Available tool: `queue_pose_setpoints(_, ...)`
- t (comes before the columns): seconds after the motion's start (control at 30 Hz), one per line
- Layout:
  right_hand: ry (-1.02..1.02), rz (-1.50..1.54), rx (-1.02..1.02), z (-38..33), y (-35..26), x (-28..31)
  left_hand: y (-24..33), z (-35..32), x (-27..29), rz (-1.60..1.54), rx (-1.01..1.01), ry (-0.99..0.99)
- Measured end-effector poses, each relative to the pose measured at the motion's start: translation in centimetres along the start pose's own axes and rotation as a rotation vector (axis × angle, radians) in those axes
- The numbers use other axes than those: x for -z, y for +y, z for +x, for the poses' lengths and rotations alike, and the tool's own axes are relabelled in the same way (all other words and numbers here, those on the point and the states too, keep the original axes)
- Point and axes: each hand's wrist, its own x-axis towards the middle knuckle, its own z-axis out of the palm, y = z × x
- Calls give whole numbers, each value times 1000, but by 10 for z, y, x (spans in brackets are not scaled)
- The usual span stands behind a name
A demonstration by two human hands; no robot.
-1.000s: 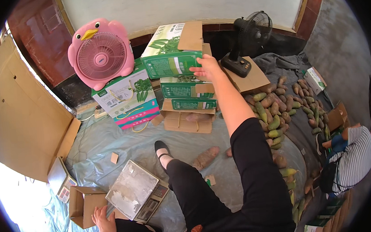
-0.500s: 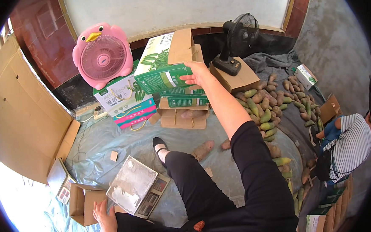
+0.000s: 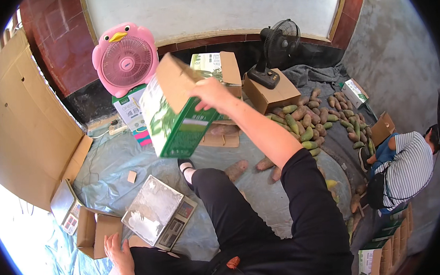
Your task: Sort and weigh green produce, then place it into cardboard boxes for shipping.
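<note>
The right hand (image 3: 211,93), which a second ago rested on a green and white carton (image 3: 174,116) atop the stack of boxes by the wall, now holds that carton lifted clear of the stack and drawn back toward the person. The carton hangs tilted in the air, its brown flap raised, above the blue sheet (image 3: 108,162) and partly hiding the boxes behind it.
</note>
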Motion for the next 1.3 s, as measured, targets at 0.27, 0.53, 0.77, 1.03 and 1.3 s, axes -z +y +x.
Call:
queue_pose_setpoints(0.27, -291, -535, 669, -55, 48, -125, -5, -9, 9, 38, 12, 17)
queue_pose_setpoints(0.53, -664, -492, 732, -93, 118, -201, 18, -10, 16, 229, 22, 156)
queue_pose_setpoints(0.77, -711, -950, 604, -84, 160, -216, 4, -7, 8, 141, 38, -13)
queue_pose_setpoints(1.03, -771, -969, 563, -100, 161, -232, 6, -3, 6, 175, 68, -54)
queue_pose_setpoints(1.3, -583, -1071, 624, -86, 165, -240, 2, -4, 5, 159, 28, -65)
